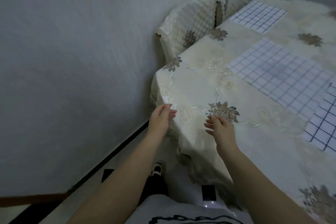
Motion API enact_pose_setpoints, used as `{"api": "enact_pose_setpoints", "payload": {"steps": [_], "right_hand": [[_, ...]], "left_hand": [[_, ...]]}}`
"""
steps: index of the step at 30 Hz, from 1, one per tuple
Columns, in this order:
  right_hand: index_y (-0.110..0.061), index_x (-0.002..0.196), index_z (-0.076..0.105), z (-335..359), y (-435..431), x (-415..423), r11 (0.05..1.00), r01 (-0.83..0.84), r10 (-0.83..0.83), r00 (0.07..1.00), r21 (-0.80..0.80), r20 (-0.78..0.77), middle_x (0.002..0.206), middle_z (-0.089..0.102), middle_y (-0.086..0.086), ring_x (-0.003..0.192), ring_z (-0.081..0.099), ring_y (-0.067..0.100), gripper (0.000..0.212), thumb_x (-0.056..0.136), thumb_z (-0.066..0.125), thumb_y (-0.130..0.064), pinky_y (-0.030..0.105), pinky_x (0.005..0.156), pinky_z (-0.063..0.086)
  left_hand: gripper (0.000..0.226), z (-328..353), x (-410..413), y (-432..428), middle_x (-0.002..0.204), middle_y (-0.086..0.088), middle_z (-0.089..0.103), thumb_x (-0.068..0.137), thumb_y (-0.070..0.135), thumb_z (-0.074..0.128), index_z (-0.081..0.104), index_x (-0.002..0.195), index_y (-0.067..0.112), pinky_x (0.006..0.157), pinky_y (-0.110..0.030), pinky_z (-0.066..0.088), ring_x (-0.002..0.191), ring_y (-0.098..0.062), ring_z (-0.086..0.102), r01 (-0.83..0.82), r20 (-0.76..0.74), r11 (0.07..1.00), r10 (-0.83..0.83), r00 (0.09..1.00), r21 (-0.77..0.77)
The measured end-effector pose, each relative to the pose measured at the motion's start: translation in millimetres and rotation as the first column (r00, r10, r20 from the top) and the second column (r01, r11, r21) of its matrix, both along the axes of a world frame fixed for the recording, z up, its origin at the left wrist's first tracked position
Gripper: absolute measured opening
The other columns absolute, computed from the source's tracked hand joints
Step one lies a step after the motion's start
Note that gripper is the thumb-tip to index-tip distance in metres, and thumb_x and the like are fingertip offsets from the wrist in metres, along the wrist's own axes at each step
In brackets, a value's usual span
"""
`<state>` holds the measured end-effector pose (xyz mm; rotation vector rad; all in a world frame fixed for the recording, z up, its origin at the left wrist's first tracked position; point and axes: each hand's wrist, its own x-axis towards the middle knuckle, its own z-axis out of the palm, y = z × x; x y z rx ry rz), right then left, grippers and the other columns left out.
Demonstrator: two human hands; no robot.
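A cream embroidered tablecloth with grey-brown flower motifs covers a table and hangs over its near corner. My left hand hovers at the cloth's left edge with relaxed, slightly bent fingers and holds nothing. A little to the right, my right hand is over the cloth beside a flower motif, fingers loosely spread toward the left hand, empty. Whether either hand touches the cloth is unclear.
White checked mats lie on the table at the right. Two quilted chair backs stand behind the table against the grey wall. A dark skirting line runs along the floor at lower left.
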<state>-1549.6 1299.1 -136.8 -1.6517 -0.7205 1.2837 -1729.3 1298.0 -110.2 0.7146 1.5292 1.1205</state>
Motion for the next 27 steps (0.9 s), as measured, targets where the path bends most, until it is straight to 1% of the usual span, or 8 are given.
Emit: {"api": "enact_pose_setpoints", "payload": {"steps": [3, 6, 10, 13, 15, 18, 21, 27], "right_hand": [[-0.011, 0.09, 0.064, 2, 27, -8, 0.992, 0.128, -0.128, 0.992, 0.014, -0.02, 0.088, 0.066, 0.006, 0.085, 0.065, 0.023, 0.017, 0.097, 0.05, -0.018, 0.033, 0.072, 0.052], [-0.011, 0.088, 0.065, 8, 47, -15, 0.968, 0.25, -0.25, 0.968, 0.032, -0.026, 0.083, 0.065, 0.007, 0.076, 0.062, 0.02, 0.018, 0.097, 0.05, -0.016, 0.031, 0.069, 0.05], [-0.009, 0.09, 0.066, 12, 53, -11, 0.91, 0.413, -0.413, 0.911, 0.027, -0.004, 0.081, 0.067, 0.008, 0.075, 0.064, 0.022, 0.02, 0.096, 0.049, -0.018, 0.038, 0.075, 0.052], [-0.014, 0.088, 0.066, 12, 50, -2, 0.861, 0.508, -0.509, 0.861, 0.026, 0.021, 0.085, 0.069, 0.01, 0.078, 0.065, 0.023, 0.018, 0.096, 0.05, -0.019, 0.037, 0.075, 0.053], [-0.013, 0.091, 0.066, 10, 47, 6, 0.821, 0.57, -0.57, 0.821, 0.023, 0.027, 0.087, 0.069, 0.01, 0.079, 0.065, 0.023, 0.018, 0.096, 0.05, -0.02, 0.037, 0.074, 0.053], [-0.009, 0.094, 0.065, 7, 40, 18, 0.773, 0.634, -0.634, 0.772, 0.014, 0.035, 0.086, 0.068, 0.009, 0.079, 0.064, 0.024, 0.019, 0.097, 0.049, -0.018, 0.038, 0.071, 0.052], [-0.011, 0.093, 0.065, 4, 36, 30, 0.73, 0.684, -0.683, 0.729, 0.004, 0.043, 0.087, 0.067, 0.009, 0.083, 0.067, 0.024, 0.019, 0.097, 0.048, -0.017, 0.039, 0.073, 0.054], [-0.015, 0.09, 0.065, -1, 52, 62, 0.69, 0.724, -0.723, 0.689, -0.006, 0.043, 0.087, 0.068, 0.005, 0.083, 0.066, 0.021, 0.019, 0.097, 0.048, -0.017, 0.036, 0.074, 0.052]], "left_hand": [[0.022, 1, -3, 47, 0.098, -0.01, 0.068, 0.1, 0.022, 0.043, 0.061, 0.108, 0.012, 0.083, -0.035, 0.048, 0.092, -0.022, 0.064, 0.123, 0.008, 0.992, -0.123, 0.992, 0.006], [0.02, 4, -3, 89, 0.099, -0.009, 0.069, 0.1, 0.022, 0.042, 0.06, 0.106, 0.015, 0.08, -0.032, 0.05, 0.093, -0.022, 0.065, 0.26, -0.012, 0.966, -0.26, 0.965, 0.006], [0.023, 10, 8, 125, 0.1, -0.007, 0.07, 0.101, 0.025, 0.042, 0.061, 0.109, 0.016, 0.085, -0.036, 0.052, 0.096, -0.021, 0.067, 0.442, -0.023, 0.897, -0.442, 0.897, 0.012], [0.026, 14, 25, 140, 0.103, -0.008, 0.071, 0.101, 0.026, 0.042, 0.061, 0.113, 0.014, 0.087, -0.038, 0.052, 0.098, -0.021, 0.066, 0.554, -0.003, 0.833, -0.554, 0.833, 0.018], [0.025, 15, 40, 146, 0.103, -0.009, 0.071, 0.1, 0.026, 0.043, 0.061, 0.113, 0.014, 0.087, -0.039, 0.052, 0.098, -0.022, 0.067, 0.614, 0.009, 0.789, -0.614, 0.789, 0.02], [0.024, 13, 63, 153, 0.103, -0.011, 0.07, 0.1, 0.025, 0.044, 0.062, 0.11, 0.013, 0.085, -0.037, 0.052, 0.097, -0.023, 0.067, 0.678, 0.019, 0.735, -0.678, 0.734, 0.016], [0.024, 11, 85, 160, 0.102, -0.01, 0.071, 0.1, 0.025, 0.044, 0.062, 0.111, 0.013, 0.084, -0.037, 0.052, 0.096, -0.024, 0.067, 0.733, 0.026, 0.68, -0.733, 0.68, 0.007], [0.026, 4, 123, 183, 0.104, -0.01, 0.071, 0.101, 0.025, 0.043, 0.061, 0.114, 0.012, 0.088, -0.04, 0.051, 0.098, -0.024, 0.067, 0.771, 0.013, 0.637, -0.771, 0.637, 0.01]]}}
